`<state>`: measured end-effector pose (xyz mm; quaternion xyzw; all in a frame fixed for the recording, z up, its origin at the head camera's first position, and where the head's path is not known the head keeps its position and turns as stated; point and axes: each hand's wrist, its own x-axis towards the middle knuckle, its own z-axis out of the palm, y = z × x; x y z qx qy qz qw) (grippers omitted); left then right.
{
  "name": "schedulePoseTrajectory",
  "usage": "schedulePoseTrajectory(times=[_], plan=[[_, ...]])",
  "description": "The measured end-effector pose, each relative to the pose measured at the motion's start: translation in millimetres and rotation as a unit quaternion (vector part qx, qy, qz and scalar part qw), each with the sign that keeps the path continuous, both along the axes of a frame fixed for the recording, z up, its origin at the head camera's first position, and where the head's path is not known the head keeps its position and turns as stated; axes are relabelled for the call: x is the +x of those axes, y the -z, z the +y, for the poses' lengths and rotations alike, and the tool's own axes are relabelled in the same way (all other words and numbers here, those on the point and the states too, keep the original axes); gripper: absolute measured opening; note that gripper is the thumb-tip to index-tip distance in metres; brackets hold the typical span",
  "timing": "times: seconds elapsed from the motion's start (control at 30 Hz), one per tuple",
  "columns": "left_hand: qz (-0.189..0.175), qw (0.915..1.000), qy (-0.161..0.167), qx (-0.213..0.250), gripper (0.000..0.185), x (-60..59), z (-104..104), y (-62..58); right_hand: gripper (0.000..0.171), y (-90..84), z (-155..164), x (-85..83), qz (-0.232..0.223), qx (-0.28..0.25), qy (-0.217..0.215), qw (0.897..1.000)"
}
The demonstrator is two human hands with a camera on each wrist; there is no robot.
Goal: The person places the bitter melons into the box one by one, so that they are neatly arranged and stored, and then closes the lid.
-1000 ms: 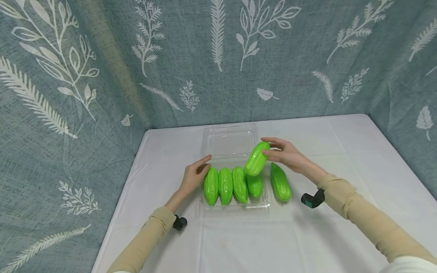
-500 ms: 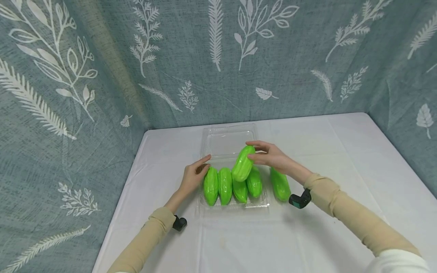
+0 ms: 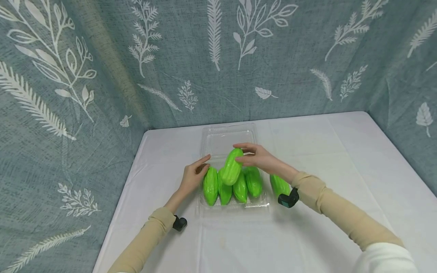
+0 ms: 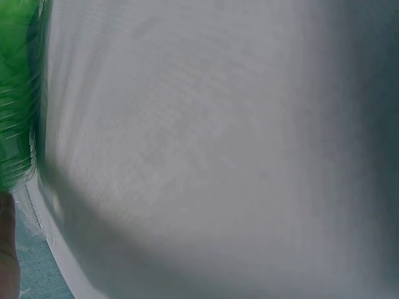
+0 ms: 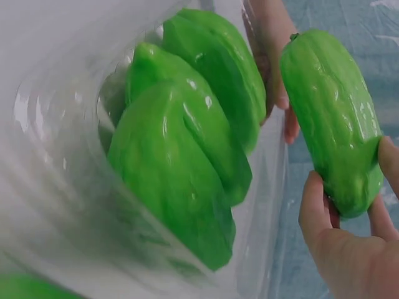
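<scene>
Occluded, cropped and blurred regions across the head and wrist views.

In the head view, the raised green gourd (image 3: 232, 167) covers the upper ends of two gourds lying in the clear plastic tray (image 3: 252, 205); the right forearm hides part of the gourd on the tabletop (image 3: 279, 184). The left wrist view is blurred: a green gourd (image 4: 15, 106) and a sliver of the left hand (image 4: 6, 249) are cropped at the left edge. The right wrist view blurs the near tray wall.

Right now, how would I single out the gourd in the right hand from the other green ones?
Find the clear plastic tray on the white table. Four green gourds lie in it. The held gourd is lifted above them, gripped by the right hand.
</scene>
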<state>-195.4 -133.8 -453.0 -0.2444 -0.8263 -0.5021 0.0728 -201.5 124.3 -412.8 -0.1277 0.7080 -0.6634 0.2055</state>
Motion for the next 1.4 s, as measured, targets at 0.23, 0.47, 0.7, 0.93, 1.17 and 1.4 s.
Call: schedulePoseTrajectory(times=[0.23, 0.47, 0.7, 0.93, 1.17, 1.4], plan=[[-0.003, 1.0, -0.002, -0.004, 0.034, -0.5, -0.1, 1.7, 0.052, 4.5, -12.3, 2.5, 0.006, 0.01, -0.024, 1.0], [0.001, 1.0, -0.004, -0.008, 0.033, -1.1, -0.4, 1.4, 0.05, 9.8, -26.0, 4.5, 0.007, 0.019, -0.033, 0.999], [0.001, 0.9997, -0.014, -0.019, 0.033, -0.6, -0.4, 0.3, 0.052, 13.7, -39.9, 7.8, 0.002, 0.054, -0.049, 0.997], [-0.001, 0.9999, -0.007, -0.013, 0.033, -1.1, 0.6, 1.1, 0.052, 13.6, -47.1, 9.5, 0.044, 0.088, -0.049, 0.994], [-0.005, 0.9999, -0.007, -0.014, 0.034, -0.3, 0.0, 0.8, 0.052, 15.4, -56.2, 9.2, 0.084, 0.119, -0.045, 0.988], [-0.008, 0.9999, 0.001, -0.009, 0.034, -1.1, -0.2, 0.8, 0.05, 18.0, -62.9, 10.0, 0.12, 0.135, -0.024, 0.983]])
